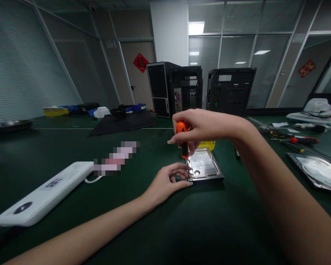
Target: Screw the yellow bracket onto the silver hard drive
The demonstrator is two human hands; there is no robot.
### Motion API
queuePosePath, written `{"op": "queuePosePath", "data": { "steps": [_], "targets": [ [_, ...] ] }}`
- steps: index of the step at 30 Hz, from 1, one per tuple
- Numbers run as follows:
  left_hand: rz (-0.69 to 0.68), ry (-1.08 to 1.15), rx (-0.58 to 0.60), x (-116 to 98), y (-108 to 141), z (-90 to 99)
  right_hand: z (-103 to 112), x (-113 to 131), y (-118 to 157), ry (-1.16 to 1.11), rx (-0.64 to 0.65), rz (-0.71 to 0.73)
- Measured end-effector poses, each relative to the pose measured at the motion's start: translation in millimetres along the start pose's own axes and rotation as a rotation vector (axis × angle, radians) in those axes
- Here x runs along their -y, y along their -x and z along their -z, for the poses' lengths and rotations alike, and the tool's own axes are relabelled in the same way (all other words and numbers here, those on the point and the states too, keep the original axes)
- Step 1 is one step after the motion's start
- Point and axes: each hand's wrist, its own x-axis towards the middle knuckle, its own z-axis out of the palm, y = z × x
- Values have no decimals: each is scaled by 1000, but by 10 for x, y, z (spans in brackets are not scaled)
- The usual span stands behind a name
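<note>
A silver hard drive lies flat on the green work surface in front of me. My left hand grips its left edge, the thumb at the near left corner and the fingers curled along the side. Above that edge, my right hand is closed around the handle of an orange and black screwdriver. The screwdriver stands upright, and its thin shaft reaches down to the drive's near left corner. Whether the tip sits in a screw is too small to tell. A yellow object shows partly behind the drive.
Black computer cases stand at the back. To the left lies a white power strip; a black mat is farther back. On the right are another hard drive, a red and black screwdriver and several tools.
</note>
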Motion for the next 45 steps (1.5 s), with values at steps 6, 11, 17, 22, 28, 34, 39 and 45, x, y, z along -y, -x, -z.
{"op": "queuePosePath", "data": {
  "steps": [6,11,17,22,28,34,39,45],
  "targets": [
    [8,5,9,-14,2,7,-11,23,-31,1,10,13],
    [5,10,2,12,-11,-6,-22,40,-37,-73,41,-31],
    [9,8,15,7,-5,6,4,-3,1,-137,81,-112],
    [17,17,17,-11,1,11,11,11,1,-125,91,-137],
    [11,10,13,8,0,6,23,28,-8,-129,103,-102],
    [7,12,11,14,1,7,29,14,-6,-123,97,-72],
    [10,14,6,24,-5,2,28,5,-11,-174,116,-100],
    [-1,21,4,32,-7,-5,27,0,-1,-125,90,-54]
  ]
}}
